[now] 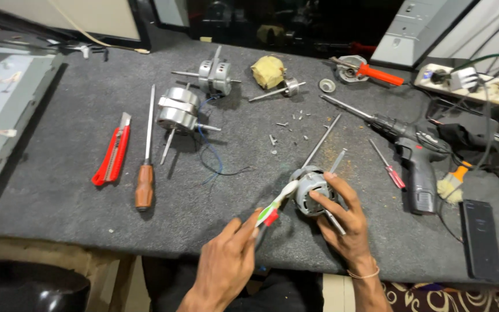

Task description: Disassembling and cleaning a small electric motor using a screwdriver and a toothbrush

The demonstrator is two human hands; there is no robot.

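Your right hand [342, 222] grips the small fan motor [310, 189] by its round casing, low on the grey worktop [59, 190]; your left hand [226, 263] is closed on a red, green and white toothbrush [275, 207] touching the motor; a red utility knife [112, 151] lies well left.

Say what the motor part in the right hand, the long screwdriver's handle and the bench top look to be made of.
Motor part, held by the right hand: bare metal, grey with dull shine. The left hand puts a white, green and red tool to it. Screwdriver handle: likely wood or brown plastic, glossy. Bench top: dark grey covering, matte and fuzzy, probably carpet or felt.
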